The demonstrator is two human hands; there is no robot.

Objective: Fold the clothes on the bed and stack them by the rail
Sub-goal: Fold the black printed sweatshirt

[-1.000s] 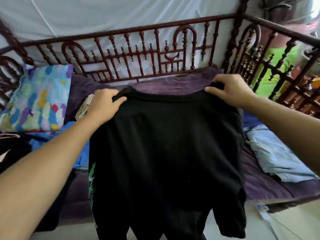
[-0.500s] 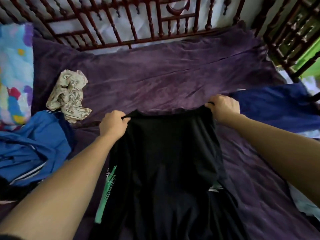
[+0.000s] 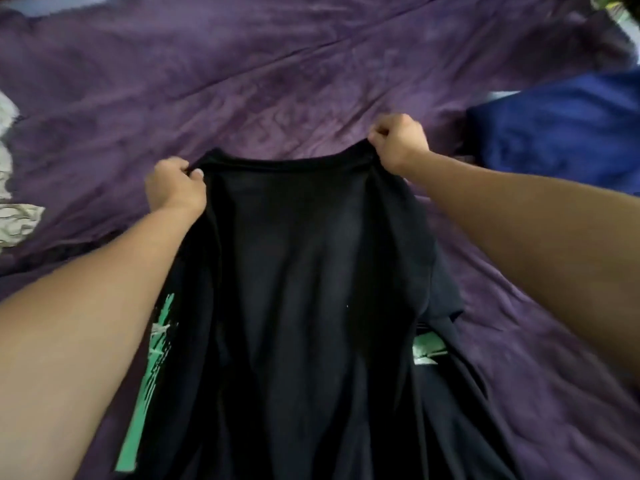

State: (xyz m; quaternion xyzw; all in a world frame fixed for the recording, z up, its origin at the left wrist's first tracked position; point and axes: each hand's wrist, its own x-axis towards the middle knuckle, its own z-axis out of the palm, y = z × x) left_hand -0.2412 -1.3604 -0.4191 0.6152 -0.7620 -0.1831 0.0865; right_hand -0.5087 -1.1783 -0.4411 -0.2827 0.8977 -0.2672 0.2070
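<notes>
A black shirt (image 3: 311,306) stretches lengthwise over the middle of a purple bedspread (image 3: 311,64), its long axis running from the far, held edge straight back toward the person and out of the bottom of the head view. The held edge faces the far side of the bed and sits slightly askew, with its right corner farther away than its left. Green print (image 3: 149,375) shows along the shirt's left side, and a smaller green patch (image 3: 427,348) peeks from a fold on the right.

Beyond the held edge lies a broad stretch of wrinkled bedspread, and more bare cover runs down the shirt's right side. A blue garment (image 3: 561,126) lies near the right edge of the view, just beyond the right forearm, apart from the shirt. A cream patterned cloth (image 3: 14,220) lies at the left edge, well apart.

The left hand (image 3: 173,185) pinches the near-left corner of the held edge, fingers curled and thumb on the fabric. The right hand (image 3: 398,143) grips the opposite corner in a closed fist. Both arms are extended, one on each side of the shirt.
</notes>
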